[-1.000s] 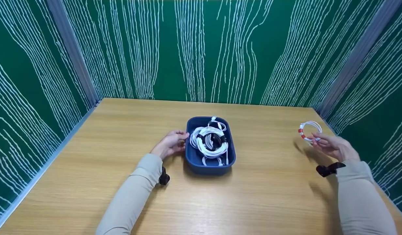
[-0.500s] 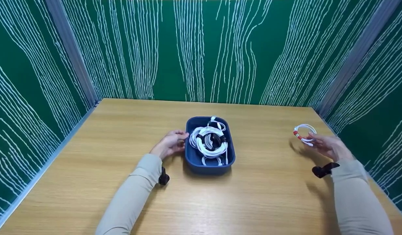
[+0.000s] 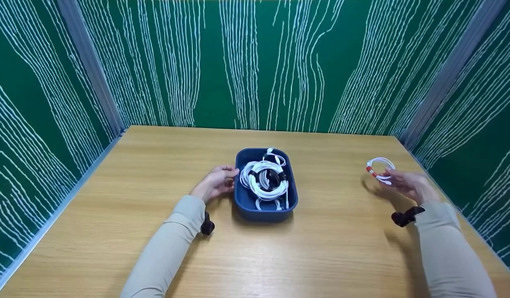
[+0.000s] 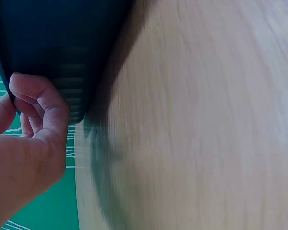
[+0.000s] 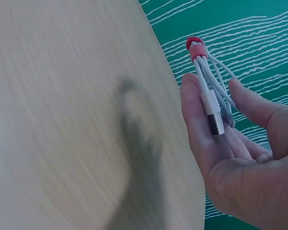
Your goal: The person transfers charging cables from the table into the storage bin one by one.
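Observation:
My left hand (image 3: 215, 182) pinches the left rim of a dark blue bin (image 3: 243, 210) on the table; the left wrist view shows the thumb and fingers on either side of that rim. Inside the bin lie several coiled white cables (image 3: 259, 192), some tied with black straps. Off to the right, my right hand (image 3: 410, 184) holds a small coiled white USB cable (image 3: 381, 159) above the table between thumb and fingers. Red ties bind this coil. Its metal USB plug (image 5: 215, 123) hangs before the fingers in the right wrist view.
The wooden table (image 3: 329, 248) carries the bin near its middle. Green panels with white wavy lines (image 3: 275, 66) rise at the back and both sides, joined by grey corner posts (image 3: 445, 78).
My right hand has drifted a little to the left with the cable, away from the right edge of the table. The left hand and the bin have stayed almost in place.

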A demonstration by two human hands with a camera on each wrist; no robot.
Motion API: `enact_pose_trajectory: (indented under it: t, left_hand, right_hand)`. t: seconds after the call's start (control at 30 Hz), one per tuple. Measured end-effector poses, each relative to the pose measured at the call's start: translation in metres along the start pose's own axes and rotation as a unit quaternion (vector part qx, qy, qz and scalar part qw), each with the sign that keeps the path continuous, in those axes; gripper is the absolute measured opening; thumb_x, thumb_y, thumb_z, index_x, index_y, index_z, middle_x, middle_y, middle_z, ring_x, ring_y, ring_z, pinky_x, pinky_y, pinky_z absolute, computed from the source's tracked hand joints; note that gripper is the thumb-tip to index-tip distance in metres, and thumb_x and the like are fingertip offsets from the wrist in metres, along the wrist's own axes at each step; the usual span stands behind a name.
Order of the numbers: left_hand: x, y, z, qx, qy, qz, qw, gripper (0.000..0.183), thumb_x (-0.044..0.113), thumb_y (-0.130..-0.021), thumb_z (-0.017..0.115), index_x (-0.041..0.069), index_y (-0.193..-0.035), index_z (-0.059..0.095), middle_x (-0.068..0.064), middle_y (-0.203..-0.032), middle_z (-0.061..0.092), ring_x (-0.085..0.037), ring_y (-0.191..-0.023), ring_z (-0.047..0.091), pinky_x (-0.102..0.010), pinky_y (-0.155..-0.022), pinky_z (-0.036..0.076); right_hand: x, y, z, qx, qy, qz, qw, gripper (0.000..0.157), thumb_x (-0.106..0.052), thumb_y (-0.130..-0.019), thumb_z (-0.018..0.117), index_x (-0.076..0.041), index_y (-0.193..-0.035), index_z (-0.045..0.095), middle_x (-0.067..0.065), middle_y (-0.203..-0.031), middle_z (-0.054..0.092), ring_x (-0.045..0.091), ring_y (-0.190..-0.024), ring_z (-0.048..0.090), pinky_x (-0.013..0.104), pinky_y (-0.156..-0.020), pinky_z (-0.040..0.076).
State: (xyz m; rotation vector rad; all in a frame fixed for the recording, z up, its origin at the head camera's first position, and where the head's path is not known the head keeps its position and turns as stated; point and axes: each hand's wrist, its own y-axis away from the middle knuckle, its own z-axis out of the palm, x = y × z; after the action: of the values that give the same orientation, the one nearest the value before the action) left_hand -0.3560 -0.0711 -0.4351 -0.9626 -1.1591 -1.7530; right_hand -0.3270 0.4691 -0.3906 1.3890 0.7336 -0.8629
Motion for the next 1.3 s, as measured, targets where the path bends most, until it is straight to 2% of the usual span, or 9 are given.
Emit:
enact_pose_trajectory:
  t: [0.17, 0.27, 0.4, 0.57, 0.67, 0.9, 1.3]
  left_hand:
    - [0.000, 0.001, 0.000, -0.002, -0.001, -0.002, 1.0000, 0.010, 0.006, -0.097, 0.053, 0.011, -0.091, 0.047, 0.002, -0.073, 0.051, -0.011, -0.059, 0.048, -0.022, -0.055, 0.042]
    - [0.000, 0.001, 0.001, -0.002, 0.000, -0.004, 1.0000, 0.008, 0.007, -0.097, 0.053, 0.010, -0.094, 0.047, 0.002, -0.075, 0.052, -0.011, -0.059, 0.048, -0.022, -0.055, 0.042]
    - [0.000, 0.000, 0.001, 0.001, 0.004, -0.004, 1.0000, 0.007, 0.007, -0.097, 0.054, 0.010, -0.096, 0.048, 0.000, -0.077, 0.053, -0.011, -0.060, 0.049, -0.022, -0.056, 0.043]
    - [0.000, 0.000, 0.002, -0.004, 0.007, 0.000, 1.0000, 0.010, 0.006, -0.096, 0.055, 0.011, -0.091, 0.047, 0.001, -0.077, 0.052, -0.012, -0.061, 0.047, -0.022, -0.056, 0.042]
    - [0.001, 0.000, 0.002, -0.006, 0.004, 0.000, 1.0000, 0.012, 0.006, -0.096, 0.055, 0.011, -0.090, 0.047, 0.002, -0.076, 0.051, -0.012, -0.061, 0.047, -0.022, -0.056, 0.042]
    - [0.002, 0.001, 0.001, 0.003, 0.000, -0.001, 1.0000, 0.011, 0.007, -0.097, 0.053, 0.011, -0.092, 0.045, 0.003, -0.075, 0.051, -0.011, -0.060, 0.048, -0.022, -0.056, 0.043]
    - [0.001, 0.000, 0.000, 0.010, 0.002, -0.007, 0.9999, 0.008, 0.007, -0.097, 0.053, 0.011, -0.093, 0.048, 0.002, -0.076, 0.053, -0.011, -0.062, 0.050, -0.022, -0.056, 0.043]
  right_hand:
    - [-0.001, -0.001, 0.007, -0.020, -0.022, -0.002, 1.000, 0.028, -0.025, -0.098, 0.056, -0.020, -0.078, 0.074, 0.001, -0.082, 0.075, 0.016, -0.080, 0.073, 0.030, -0.083, 0.057]
    - [-0.001, 0.002, 0.010, -0.028, -0.004, -0.027, 0.999, 0.025, -0.024, -0.098, 0.056, -0.020, -0.080, 0.074, 0.000, -0.083, 0.075, 0.014, -0.079, 0.073, 0.027, -0.078, 0.059]
    - [-0.002, 0.003, 0.016, -0.018, 0.020, -0.039, 0.999, 0.022, -0.027, -0.096, 0.059, -0.021, -0.080, 0.074, -0.003, -0.082, 0.075, 0.012, -0.079, 0.073, 0.026, -0.078, 0.058]
    - [-0.007, 0.003, 0.024, -0.033, -0.026, -0.052, 0.998, 0.025, -0.015, -0.096, 0.058, -0.015, -0.077, 0.074, 0.001, -0.082, 0.075, 0.013, -0.080, 0.073, 0.027, -0.082, 0.058]
    - [-0.009, 0.005, 0.029, -0.038, -0.027, -0.060, 0.997, 0.024, -0.012, -0.096, 0.058, -0.015, -0.079, 0.074, 0.002, -0.083, 0.075, 0.013, -0.082, 0.073, 0.027, -0.082, 0.057]
    - [-0.018, 0.005, 0.051, -0.037, -0.014, -0.068, 0.997, 0.013, -0.015, -0.093, 0.063, -0.015, -0.083, 0.071, 0.002, -0.085, 0.075, 0.015, -0.084, 0.073, 0.027, -0.082, 0.057]
    - [-0.031, 0.005, 0.094, -0.068, -0.007, -0.086, 0.994, 0.013, -0.013, -0.093, 0.063, -0.011, -0.083, 0.072, 0.005, -0.085, 0.074, 0.016, -0.083, 0.072, 0.029, -0.084, 0.057]
